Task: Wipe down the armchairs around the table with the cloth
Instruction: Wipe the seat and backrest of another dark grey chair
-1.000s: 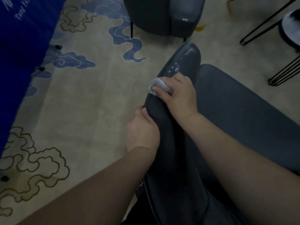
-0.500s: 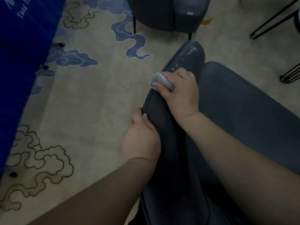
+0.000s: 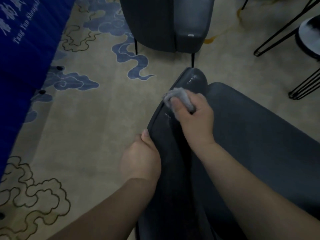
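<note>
On the padded arm of a dark grey armchair [image 3: 259, 135], a person's right hand [image 3: 195, 118] grips a bunched grey cloth [image 3: 180, 97] and presses it to the glistening upholstery near the arm's rounded front end. The left hand [image 3: 141, 158] clasps the arm's outer edge just behind, thumb on top. A second armchair [image 3: 166, 23] stands beyond on the cloud-patterned carpet [image 3: 86, 127], beside a blue table drape [image 3: 22, 49].

You're working in dim, flat light with soft shadows. Small wet glints shine on the armrest [image 3: 194, 80]. Motion blur smears the cloth [image 3: 180, 97], and the frame edges bow.
</note>
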